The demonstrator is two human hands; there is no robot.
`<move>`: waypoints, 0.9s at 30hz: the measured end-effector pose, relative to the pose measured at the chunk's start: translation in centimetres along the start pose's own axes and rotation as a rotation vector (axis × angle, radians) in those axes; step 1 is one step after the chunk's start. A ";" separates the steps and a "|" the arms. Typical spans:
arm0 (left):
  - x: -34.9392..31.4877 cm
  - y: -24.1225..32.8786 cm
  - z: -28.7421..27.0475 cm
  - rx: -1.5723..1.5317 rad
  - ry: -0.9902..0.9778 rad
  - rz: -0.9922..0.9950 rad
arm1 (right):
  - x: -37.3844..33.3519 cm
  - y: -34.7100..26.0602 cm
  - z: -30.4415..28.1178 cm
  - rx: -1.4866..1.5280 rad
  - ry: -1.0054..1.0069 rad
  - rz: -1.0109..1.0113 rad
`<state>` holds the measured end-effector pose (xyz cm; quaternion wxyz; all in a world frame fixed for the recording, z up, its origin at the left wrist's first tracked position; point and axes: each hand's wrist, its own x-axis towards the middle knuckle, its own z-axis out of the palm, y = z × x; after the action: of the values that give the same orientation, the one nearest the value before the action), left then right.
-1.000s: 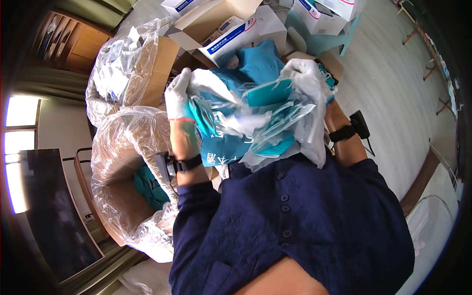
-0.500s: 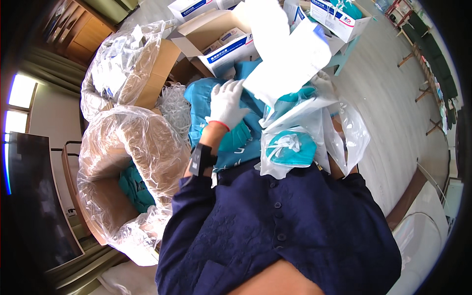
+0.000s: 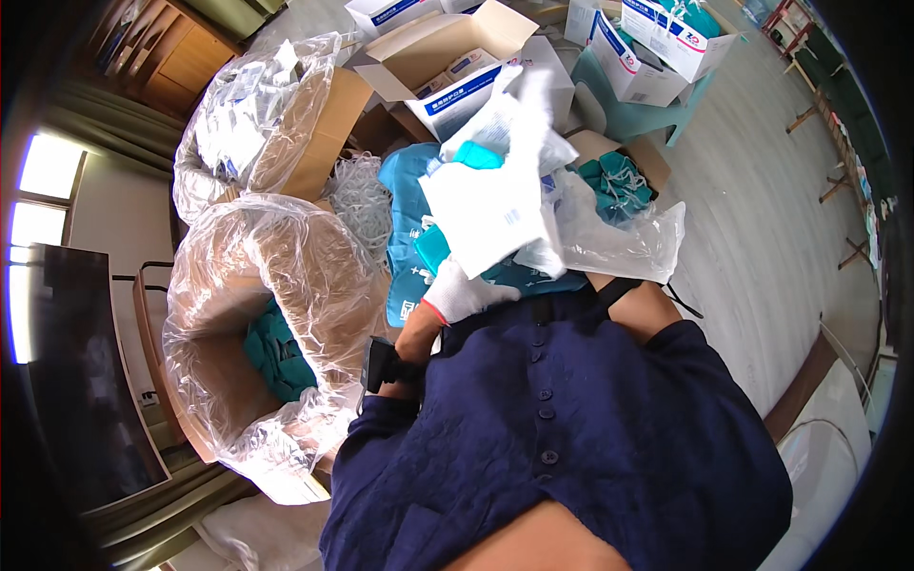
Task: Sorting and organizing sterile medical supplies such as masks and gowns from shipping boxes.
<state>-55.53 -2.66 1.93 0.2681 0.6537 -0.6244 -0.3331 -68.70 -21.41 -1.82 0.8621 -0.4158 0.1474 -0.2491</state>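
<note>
My left hand (image 3: 466,293), in a white glove with a red cuff, is low at my lap, over a blue printed cloth (image 3: 404,205). Its thumb stretches to the right, apart from the fingers, whose tips run under a white packet (image 3: 490,214). Teal folded fabric (image 3: 431,247) shows right above those fingers. The packet, partly blurred, tops a heap of white and clear bags, with more teal fabric (image 3: 479,155) poking out. My right forearm (image 3: 645,309) reaches up beneath a clear plastic bag (image 3: 628,246); the hand itself is hidden behind the bags.
To the left, a plastic-lined carton (image 3: 276,214) holds teal items; another lined carton (image 3: 328,133) behind it holds white packets. White straps (image 3: 360,195) lie heaped beside them. An open white box (image 3: 462,100) stands ahead. A small carton of teal masks (image 3: 617,186) and a stool (image 3: 619,105) are at right.
My left hand has come down toward my lap. The white packet has swung down and left. The clear bag with the teal mask has shifted away from my lap, revealing the small carton.
</note>
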 end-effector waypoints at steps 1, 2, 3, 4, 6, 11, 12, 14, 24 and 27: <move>0.1 -1.4 1.2 -0.224 0.100 0.037 | 0.6 0.7 0.3 0.008 0.002 -0.001; 0.2 -2.7 2.3 -0.452 0.204 0.074 | 1.1 1.4 0.6 0.013 0.005 0.005; 0.0 -2.0 2.3 -0.842 0.246 0.018 | 1.5 1.7 0.9 0.013 0.007 0.005; -0.3 -6.0 3.1 -0.779 0.202 0.039 | 2.0 1.9 1.1 0.013 0.008 0.005; 1.2 -5.3 3.0 -1.083 0.207 0.166 | 2.6 1.8 1.1 0.002 0.014 0.011; -0.6 -3.8 1.8 -1.053 0.407 0.224 | 2.6 2.2 1.4 0.009 0.007 0.010; -1.0 -3.6 1.4 -1.181 0.395 0.245 | 3.1 2.3 1.5 0.013 0.004 0.008; -1.7 -2.9 0.2 -1.307 0.383 0.265 | 3.3 2.7 1.6 0.023 -0.002 0.009; -3.9 -3.2 -2.3 -1.599 0.472 0.049 | 3.1 2.4 1.2 0.015 0.011 0.023; -3.7 -2.9 -2.1 -1.430 0.686 -0.075 | 3.1 2.1 1.1 0.000 0.020 0.024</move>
<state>-51.99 1.15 1.41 0.7889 0.4098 -0.1190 -0.4421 -64.95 -21.33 -3.01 0.8636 -0.4113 0.1611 -0.2430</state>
